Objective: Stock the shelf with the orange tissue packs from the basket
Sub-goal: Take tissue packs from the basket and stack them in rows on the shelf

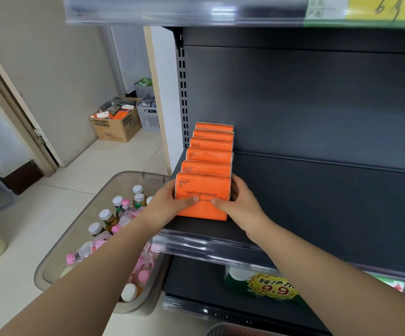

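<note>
Orange tissue pack (202,187) gripped upright at the near end of its row.
The left hand (170,202) and right hand (241,202) clasp its two sides, thumbs on the front face; five more packs (211,155) stand behind it on the dark shelf (317,214), at its left end.

The tissue pack (202,190) between the left hand (170,202) and right hand (240,204) is bright orange with dark lettering and a small heart outline. The packs (211,155) beyond it are the same orange. The shelf (317,202) right of the right hand is dark grey. Below the left hand, bottles (114,214) have white and pink caps in a smoky translucent bin (85,214). Below the right hand, a yellow tag (273,286) bears red digits.
</note>
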Demonstrator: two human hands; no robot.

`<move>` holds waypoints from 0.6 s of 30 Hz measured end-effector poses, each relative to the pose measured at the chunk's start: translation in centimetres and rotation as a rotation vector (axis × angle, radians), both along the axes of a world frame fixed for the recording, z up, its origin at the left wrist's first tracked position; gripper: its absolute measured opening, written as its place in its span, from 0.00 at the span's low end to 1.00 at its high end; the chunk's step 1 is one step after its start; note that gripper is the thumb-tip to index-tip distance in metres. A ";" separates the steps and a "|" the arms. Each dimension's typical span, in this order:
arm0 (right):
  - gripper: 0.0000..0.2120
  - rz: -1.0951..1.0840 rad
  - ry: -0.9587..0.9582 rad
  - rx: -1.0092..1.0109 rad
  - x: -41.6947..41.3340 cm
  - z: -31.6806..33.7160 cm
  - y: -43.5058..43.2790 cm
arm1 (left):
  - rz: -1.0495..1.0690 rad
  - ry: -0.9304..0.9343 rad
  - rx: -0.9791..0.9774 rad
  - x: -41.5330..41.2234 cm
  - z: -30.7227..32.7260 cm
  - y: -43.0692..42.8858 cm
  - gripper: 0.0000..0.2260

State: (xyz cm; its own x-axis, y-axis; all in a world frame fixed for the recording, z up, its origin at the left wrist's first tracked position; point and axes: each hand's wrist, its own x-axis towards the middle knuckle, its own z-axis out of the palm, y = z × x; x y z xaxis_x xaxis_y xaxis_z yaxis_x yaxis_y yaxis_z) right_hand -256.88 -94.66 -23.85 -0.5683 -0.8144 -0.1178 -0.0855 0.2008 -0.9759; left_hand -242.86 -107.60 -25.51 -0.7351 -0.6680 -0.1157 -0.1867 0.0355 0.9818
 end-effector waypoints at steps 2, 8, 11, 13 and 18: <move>0.35 -0.006 0.002 0.003 0.0 0.0 0.0 | 0.013 -0.003 -0.002 0.0 0.1 0.1 0.27; 0.37 -0.005 0.014 0.000 0.1 0.1 0.2 | 0.035 -0.010 0.006 0.1 0.8 0.8 0.28; 0.40 -0.011 0.003 -0.002 0.3 0.3 0.4 | 0.043 -0.004 0.009 -0.1 0.9 1.0 0.28; 0.41 -0.016 0.010 -0.002 0.3 0.5 0.7 | 0.053 0.011 0.010 -0.2 1.2 1.1 0.30; 0.42 -0.024 0.127 0.051 0.1 1.1 1.4 | 0.076 0.003 -0.059 -0.4 2.3 1.5 0.31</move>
